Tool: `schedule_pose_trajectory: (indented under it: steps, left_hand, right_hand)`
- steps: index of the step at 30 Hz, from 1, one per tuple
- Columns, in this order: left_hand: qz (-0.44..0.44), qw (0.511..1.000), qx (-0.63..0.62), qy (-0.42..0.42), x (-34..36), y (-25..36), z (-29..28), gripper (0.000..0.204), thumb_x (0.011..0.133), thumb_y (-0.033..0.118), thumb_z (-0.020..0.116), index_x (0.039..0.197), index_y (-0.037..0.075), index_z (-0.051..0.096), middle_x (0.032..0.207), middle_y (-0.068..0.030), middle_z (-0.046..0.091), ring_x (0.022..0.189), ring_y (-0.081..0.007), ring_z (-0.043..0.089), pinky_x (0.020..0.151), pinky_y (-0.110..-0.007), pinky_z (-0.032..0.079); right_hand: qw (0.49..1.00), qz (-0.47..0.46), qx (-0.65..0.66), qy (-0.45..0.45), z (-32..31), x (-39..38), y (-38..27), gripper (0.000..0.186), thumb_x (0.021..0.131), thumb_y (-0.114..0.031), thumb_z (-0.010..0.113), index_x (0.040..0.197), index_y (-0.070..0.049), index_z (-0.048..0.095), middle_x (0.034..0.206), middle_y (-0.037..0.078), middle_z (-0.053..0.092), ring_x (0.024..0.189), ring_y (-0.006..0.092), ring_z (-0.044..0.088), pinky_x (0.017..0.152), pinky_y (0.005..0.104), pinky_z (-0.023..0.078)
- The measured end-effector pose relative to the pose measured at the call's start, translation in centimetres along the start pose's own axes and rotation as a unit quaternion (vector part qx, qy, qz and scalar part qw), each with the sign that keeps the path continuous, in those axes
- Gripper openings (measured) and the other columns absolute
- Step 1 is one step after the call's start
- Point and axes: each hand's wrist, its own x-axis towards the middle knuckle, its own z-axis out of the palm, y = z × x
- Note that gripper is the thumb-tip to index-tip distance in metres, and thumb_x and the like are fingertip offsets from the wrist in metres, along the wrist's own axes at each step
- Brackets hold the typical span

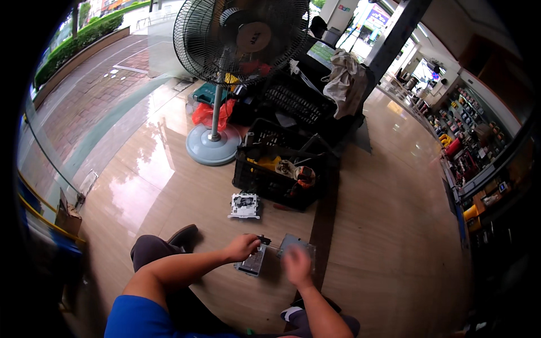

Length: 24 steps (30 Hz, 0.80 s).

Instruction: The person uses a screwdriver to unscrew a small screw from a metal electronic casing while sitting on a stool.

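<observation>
My left hand (242,248) is closed around a small dark part (263,239) above an open silver metal box (252,262). A thin rod-like piece reaches rightward from that part. My right hand (297,265) is blurred over a flat grey metal plate (298,242) beside the box; its grip cannot be made out. Farther forward on the tiled floor lies a white metal unit (244,208) with a dark centre.
A standing fan (205,146) is ahead, beside black crates (259,180) holding tools, a red bag (205,115), a teal case and draped cloth. Stocked shelves (473,129) line the right; glass panes (48,158) and yellow rails are at left. My legs are bent below.
</observation>
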Motion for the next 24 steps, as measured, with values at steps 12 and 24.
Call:
schedule_pose_trajectory:
  steps: [12, 24]
  left_hand:
    - [-0.021, 0.999, 0.042, 0.004, -0.6, 0.7, -0.6, 0.028, 0.098, 0.023, 0.048, 0.091, -0.001, 0.06, 0.076, -0.0105, 0.067, 0.071, -0.0203, 0.065, 0.069, -0.034, 0.051]
    - [-0.016, 0.999, 0.038, 0.011, -0.5, 0.5, -0.3, 0.029, 0.098, 0.025, 0.048, 0.089, 0.0, 0.06, 0.076, -0.0123, 0.067, 0.072, -0.0245, 0.066, 0.069, -0.037, 0.051]
  right_hand:
    - [0.999, -0.034, 0.003, -0.002, 0.6, 0.0, 0.3, 0.017, 0.093, -0.01, 0.058, 0.107, -0.001, 0.061, 0.077, 0.002, 0.065, 0.062, 0.0057, 0.056, 0.056, 0.0213, 0.047]
    - [1.0, -0.015, 0.017, -0.008, 0.5, 0.0, 0.3, 0.017, 0.093, -0.01, 0.058, 0.108, -0.002, 0.06, 0.079, 0.002, 0.065, 0.062, 0.0058, 0.057, 0.055, 0.0208, 0.046]
